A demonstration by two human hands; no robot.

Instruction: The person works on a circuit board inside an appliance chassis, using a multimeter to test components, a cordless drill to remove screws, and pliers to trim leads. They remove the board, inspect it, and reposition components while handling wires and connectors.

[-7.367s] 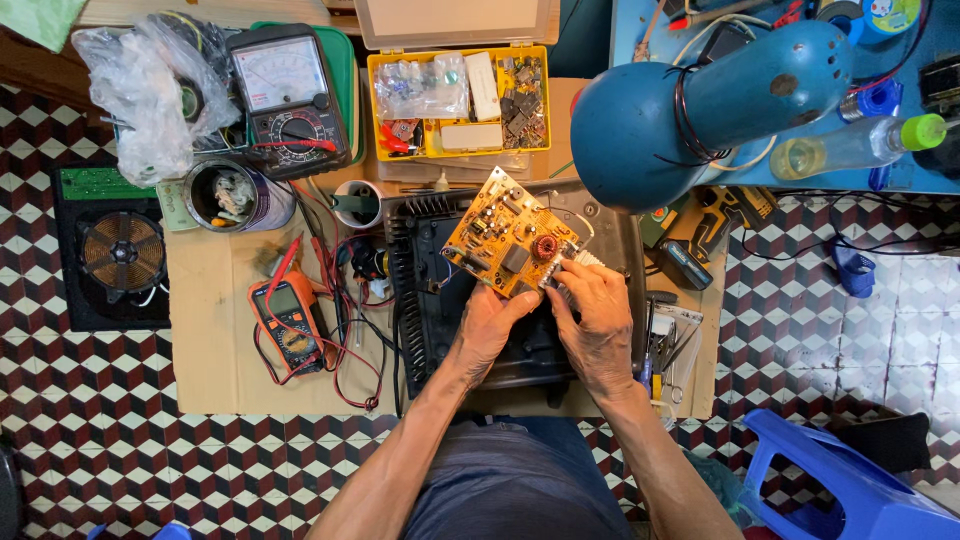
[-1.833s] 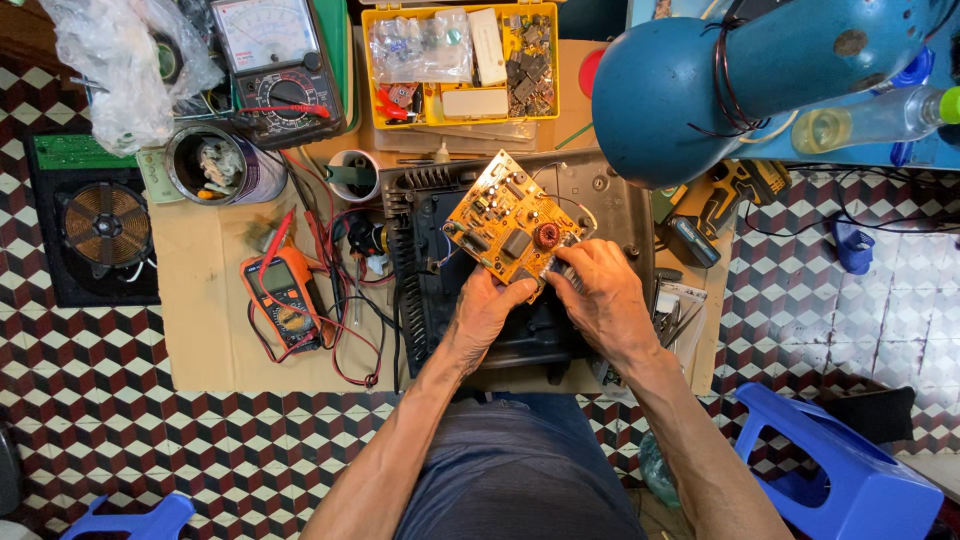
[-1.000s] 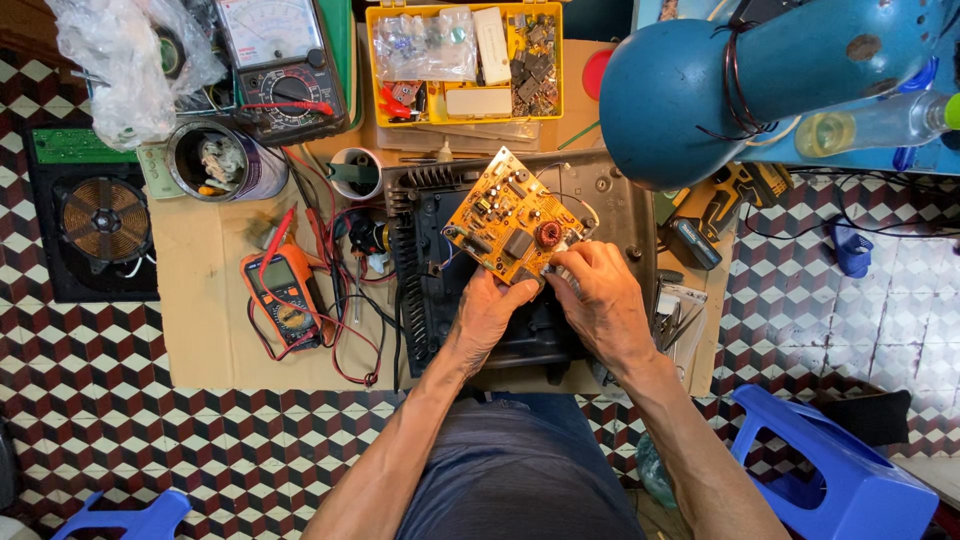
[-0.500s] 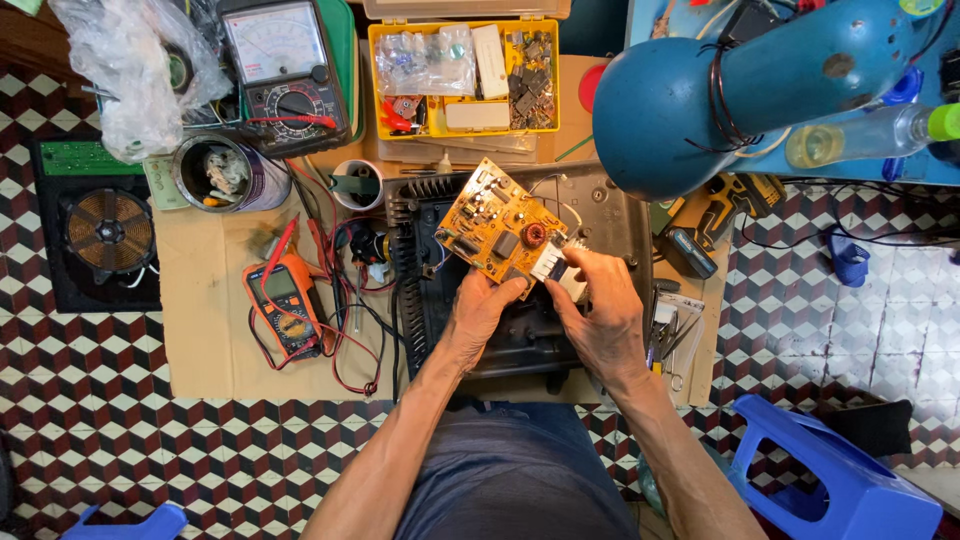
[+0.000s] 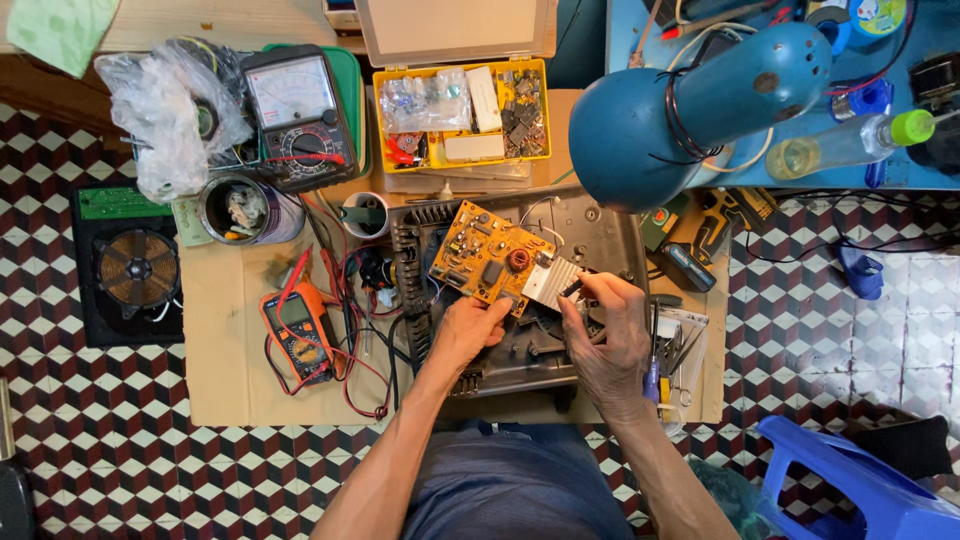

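Note:
My left hand grips the near edge of a yellow circuit board with a copper coil and a silver heat sink at its right end. The board is tilted above an open dark appliance housing. My right hand pinches a small dark part against the heat sink's right corner. Both forearms reach up from the bottom of the view.
An orange multimeter with red leads lies left of the housing. Behind stand an analog meter, a yellow parts box and a tin. A blue lamp hangs at right, a blue stool at bottom right. Tools lie right of my hand.
My right hand has shifted from gripping the board's right edge to pinching at the heat sink corner. The board sits slightly lower and more to the left.

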